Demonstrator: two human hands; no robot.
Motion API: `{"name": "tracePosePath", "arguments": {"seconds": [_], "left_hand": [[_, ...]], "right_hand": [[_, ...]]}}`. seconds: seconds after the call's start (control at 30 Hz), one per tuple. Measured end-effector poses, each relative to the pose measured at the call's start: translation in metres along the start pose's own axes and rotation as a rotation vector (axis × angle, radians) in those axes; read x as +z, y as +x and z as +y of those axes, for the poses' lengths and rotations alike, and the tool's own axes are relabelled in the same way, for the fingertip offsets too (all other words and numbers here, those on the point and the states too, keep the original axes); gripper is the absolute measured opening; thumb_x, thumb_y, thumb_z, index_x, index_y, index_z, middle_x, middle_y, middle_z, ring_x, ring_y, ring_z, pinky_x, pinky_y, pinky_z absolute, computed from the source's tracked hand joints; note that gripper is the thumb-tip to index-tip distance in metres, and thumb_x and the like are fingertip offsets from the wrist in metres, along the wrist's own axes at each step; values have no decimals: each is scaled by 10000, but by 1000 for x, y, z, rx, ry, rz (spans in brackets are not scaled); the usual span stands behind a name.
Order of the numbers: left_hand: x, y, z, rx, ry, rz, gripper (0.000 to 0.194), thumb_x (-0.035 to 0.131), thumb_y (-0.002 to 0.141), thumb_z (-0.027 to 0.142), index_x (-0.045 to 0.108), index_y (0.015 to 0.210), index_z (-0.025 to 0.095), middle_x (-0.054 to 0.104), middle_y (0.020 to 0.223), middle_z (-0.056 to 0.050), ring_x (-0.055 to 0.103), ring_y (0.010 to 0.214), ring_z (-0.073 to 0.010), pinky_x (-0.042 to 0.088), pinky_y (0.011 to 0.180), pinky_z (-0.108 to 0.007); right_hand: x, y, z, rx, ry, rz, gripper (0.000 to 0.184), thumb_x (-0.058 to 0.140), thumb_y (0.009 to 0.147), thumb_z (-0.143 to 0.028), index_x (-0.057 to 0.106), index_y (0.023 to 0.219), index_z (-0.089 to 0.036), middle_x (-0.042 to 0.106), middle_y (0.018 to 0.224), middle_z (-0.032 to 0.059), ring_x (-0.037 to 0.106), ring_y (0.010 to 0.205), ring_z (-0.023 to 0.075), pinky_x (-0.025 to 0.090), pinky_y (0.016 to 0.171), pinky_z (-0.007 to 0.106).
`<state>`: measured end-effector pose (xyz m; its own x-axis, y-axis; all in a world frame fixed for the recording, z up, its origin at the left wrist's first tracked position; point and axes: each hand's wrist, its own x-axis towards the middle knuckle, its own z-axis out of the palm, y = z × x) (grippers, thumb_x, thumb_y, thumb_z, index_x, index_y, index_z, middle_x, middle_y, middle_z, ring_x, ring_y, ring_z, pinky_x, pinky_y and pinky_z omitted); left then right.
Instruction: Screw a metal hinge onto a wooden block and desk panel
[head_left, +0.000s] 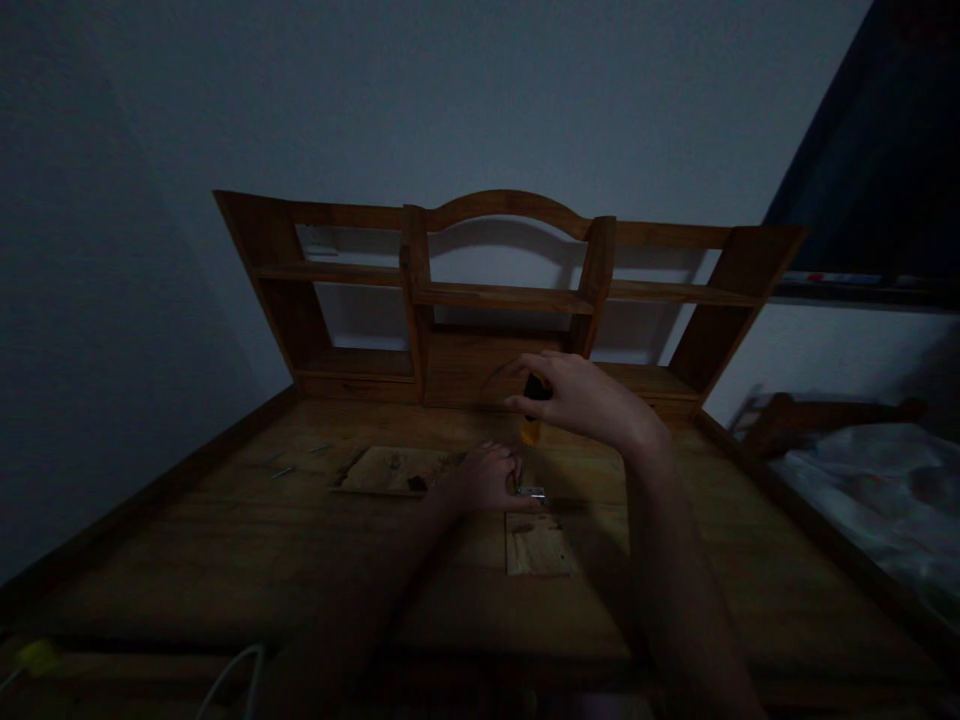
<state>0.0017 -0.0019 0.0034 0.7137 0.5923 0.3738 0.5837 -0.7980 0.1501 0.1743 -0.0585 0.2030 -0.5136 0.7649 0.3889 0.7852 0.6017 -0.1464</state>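
Screwdriver held upright over a small metal piece

The right hand is closed around the handle of what looks like a screwdriver, black above and orange below. The handle stands nearly upright, probably so that its force would run straight down; the tip is too dark to make out, so I cannot tell whether it touches anything.

The left hand is low, just beside a shiny metal piece, its thumb reaching along the near side. That position would suit keeping the piece from sliding, though whether the fingers pinch something is unclear.

The metal piece lies at the far edge of a small board, below the screwdriver and central on the surface, where both hands can meet comfortably. A longer board lies to the left, partly behind the left hand. Thin metal bits rest farther left, apart from the boards, perhaps to leave elbow room.
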Motion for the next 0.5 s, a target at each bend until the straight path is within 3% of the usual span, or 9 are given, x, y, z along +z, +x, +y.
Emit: {"name": "tracePosePath", "arguments": {"seconds": [0.1,0.2,0.37,0.5], "left_hand": [[-3,0,1,26,-23,11,549,609,796,720,626,836,172,662,974,-62,615,930,-217,465,867,-350],[-7,0,3,53,-38,11,514,615,813,690,621,831,176,662,967,-54,614,931,-211,463,875,-346],[-3,1,1,40,-29,7,537,606,801,716,631,836,181,668,979,-56,618,951,-219,462,899,-366],[1,0,-2,23,2,-2,558,613,785,728,639,838,173,664,940,-66,614,921,-222,460,884,-368]], "right_hand": [[-2,-2,2,-58,99,-45,406,616,858,-238,582,1262,-230,674,1196,64,623,1024,214,449,863,306],[-5,-4,5,-51,144,-62,401,583,866,-185,581,1264,-233,679,1182,52,630,986,197,456,829,294],[-5,-4,3,-8,40,-4,258,636,897,-362,633,1098,-200,699,1073,75,631,968,227,448,809,313],[-1,-3,0,83,-63,28,305,582,921,-482,638,956,-185,694,966,93,642,887,239,440,760,324]]}}
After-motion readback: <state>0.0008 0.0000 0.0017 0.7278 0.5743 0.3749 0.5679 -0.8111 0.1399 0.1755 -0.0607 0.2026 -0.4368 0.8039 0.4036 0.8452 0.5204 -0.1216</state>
